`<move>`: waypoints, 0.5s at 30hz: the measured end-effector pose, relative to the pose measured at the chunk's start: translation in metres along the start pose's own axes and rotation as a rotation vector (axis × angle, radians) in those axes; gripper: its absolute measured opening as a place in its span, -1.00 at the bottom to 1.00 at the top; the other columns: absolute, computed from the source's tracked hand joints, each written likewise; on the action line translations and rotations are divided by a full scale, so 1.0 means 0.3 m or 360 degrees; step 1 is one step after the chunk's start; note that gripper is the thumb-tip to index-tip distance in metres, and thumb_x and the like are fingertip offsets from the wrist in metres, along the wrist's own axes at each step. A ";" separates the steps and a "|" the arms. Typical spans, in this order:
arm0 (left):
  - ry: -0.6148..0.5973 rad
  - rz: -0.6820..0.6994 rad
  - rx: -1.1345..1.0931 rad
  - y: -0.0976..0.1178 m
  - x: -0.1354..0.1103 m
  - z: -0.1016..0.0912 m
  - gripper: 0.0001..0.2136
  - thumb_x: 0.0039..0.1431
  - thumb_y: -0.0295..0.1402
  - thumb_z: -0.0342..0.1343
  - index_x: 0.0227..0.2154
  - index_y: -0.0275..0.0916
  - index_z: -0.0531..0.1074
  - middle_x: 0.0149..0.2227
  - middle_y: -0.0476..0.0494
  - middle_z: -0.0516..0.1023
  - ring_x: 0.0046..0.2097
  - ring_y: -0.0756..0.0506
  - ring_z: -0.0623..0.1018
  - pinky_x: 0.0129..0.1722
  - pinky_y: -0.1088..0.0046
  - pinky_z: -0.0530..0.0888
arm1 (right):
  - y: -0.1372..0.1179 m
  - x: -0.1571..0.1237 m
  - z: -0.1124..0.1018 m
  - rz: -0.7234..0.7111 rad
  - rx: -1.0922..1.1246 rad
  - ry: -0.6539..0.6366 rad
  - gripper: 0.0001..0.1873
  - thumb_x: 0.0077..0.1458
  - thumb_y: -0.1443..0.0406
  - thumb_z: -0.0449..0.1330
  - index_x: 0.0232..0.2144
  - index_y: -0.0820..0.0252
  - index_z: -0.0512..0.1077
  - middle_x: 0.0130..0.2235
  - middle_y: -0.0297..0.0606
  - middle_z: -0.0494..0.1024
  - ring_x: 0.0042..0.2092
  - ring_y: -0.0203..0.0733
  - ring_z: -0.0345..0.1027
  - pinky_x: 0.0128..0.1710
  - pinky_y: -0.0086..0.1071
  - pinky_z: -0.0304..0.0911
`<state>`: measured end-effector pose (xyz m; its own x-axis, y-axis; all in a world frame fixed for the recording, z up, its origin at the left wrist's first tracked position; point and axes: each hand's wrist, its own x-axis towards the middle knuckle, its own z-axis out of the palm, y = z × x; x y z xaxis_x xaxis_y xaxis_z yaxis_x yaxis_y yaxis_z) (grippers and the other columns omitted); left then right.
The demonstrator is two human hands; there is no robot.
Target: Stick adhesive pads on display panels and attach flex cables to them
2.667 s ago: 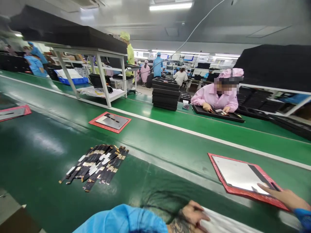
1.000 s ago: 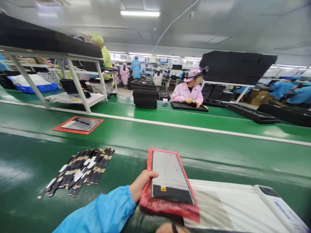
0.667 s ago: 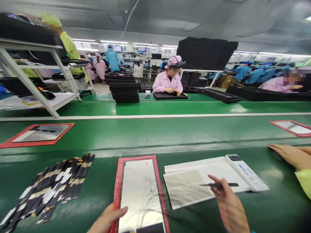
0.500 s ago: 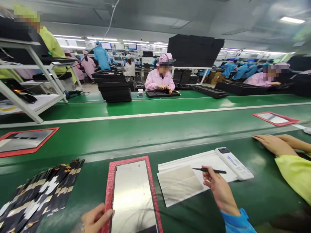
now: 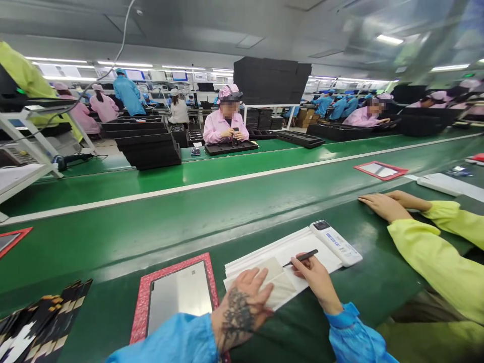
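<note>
My left hand (image 5: 244, 305), fingers spread, lies over the near left part of a pale translucent sheet (image 5: 283, 282) on a stack of white sheets; whether it presses down is hard to tell. In my right hand (image 5: 315, 277) is a pair of black tweezers (image 5: 307, 256), its tip pointing left at the upper right edge of the pale sheet. A white box with a small dark display (image 5: 336, 244) sits at the right end of the white stack (image 5: 274, 248). To the left rests a silvery panel (image 5: 181, 290) on a red padded sheet (image 5: 141, 302), partly covered by my left sleeve.
Black strips with gold and white parts (image 5: 49, 322) lie at the lower left. Another red-edged panel (image 5: 380, 170) is farther along the green bench. A co-worker's hands (image 5: 389, 204) rest on the bench at right. Across, a person in pink (image 5: 227, 123) works over a black tray (image 5: 230, 147).
My left hand has left the red-edged panel and moved right over the pale sheet. The tweezers' tip has come to the sheet's edge. The view has turned right.
</note>
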<state>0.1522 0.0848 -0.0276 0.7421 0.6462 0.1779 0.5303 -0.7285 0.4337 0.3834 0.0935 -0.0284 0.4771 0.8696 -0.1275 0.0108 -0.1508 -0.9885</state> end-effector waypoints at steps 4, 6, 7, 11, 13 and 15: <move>-0.0185 -0.0194 -0.0072 0.025 0.076 0.088 -0.27 -0.09 0.17 0.20 0.17 0.04 0.35 0.32 -0.40 0.10 0.30 -0.64 0.05 0.22 -0.28 0.18 | 0.014 0.014 -0.013 0.0014 -0.0013 -0.0108 -0.62 -0.27 0.08 0.40 -0.46 0.17 0.42 -0.52 -0.34 0.54 -0.43 -0.13 0.48 -0.42 -0.31 0.40; -0.0177 -0.0203 -0.0077 0.017 0.073 0.101 -0.28 -0.07 0.17 0.18 0.19 0.10 0.32 0.33 -0.33 0.08 0.32 -0.60 0.01 0.26 -0.26 0.13 | 0.020 0.017 -0.017 0.0017 -0.0011 -0.0147 -0.60 -0.27 0.06 0.40 -0.46 0.17 0.41 -0.52 -0.35 0.54 -0.42 -0.13 0.48 -0.40 -0.30 0.40; -0.0164 -0.0191 -0.0075 0.011 0.069 0.104 -0.29 -0.05 0.17 0.17 0.20 0.12 0.29 0.34 -0.30 0.09 0.32 -0.59 0.01 0.27 -0.24 0.13 | 0.022 0.018 -0.019 0.0016 -0.0011 -0.0162 -0.60 -0.25 0.06 0.40 -0.45 0.17 0.41 -0.52 -0.36 0.53 -0.42 -0.14 0.47 -0.39 -0.31 0.39; -0.0087 -0.0153 -0.0037 -0.008 0.051 0.120 -0.30 -0.03 0.22 0.10 0.20 0.21 0.26 0.34 -0.25 0.10 0.32 -0.56 0.07 0.24 -0.23 0.19 | 0.033 0.016 -0.023 0.0026 -0.0013 -0.0226 -0.61 -0.20 0.05 0.40 -0.45 0.18 0.41 -0.52 -0.36 0.53 -0.40 -0.16 0.46 -0.36 -0.32 0.37; -0.0027 -0.0131 0.0012 -0.009 0.045 0.129 -0.31 -0.03 0.24 0.08 0.20 0.21 0.26 0.33 -0.25 0.12 0.31 -0.56 0.11 0.22 -0.23 0.22 | 0.040 0.015 -0.026 0.0039 -0.0014 -0.0239 -0.61 -0.18 0.04 0.39 -0.45 0.19 0.41 -0.52 -0.35 0.53 -0.40 -0.16 0.46 -0.34 -0.31 0.37; 0.0018 -0.0110 0.0063 -0.005 0.038 0.132 -0.32 -0.01 0.23 0.07 0.20 0.21 0.26 0.32 -0.24 0.15 0.30 -0.54 0.13 0.21 -0.20 0.24 | 0.048 0.016 -0.029 0.0053 -0.0010 -0.0225 -0.61 -0.17 0.04 0.39 -0.44 0.18 0.40 -0.52 -0.34 0.54 -0.41 -0.16 0.46 -0.34 -0.31 0.37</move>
<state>0.1760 0.0842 -0.0612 0.6987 0.6975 0.1591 0.5959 -0.6905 0.4100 0.3935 0.0914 -0.0424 0.3490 0.9215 -0.1707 0.0029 -0.1832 -0.9831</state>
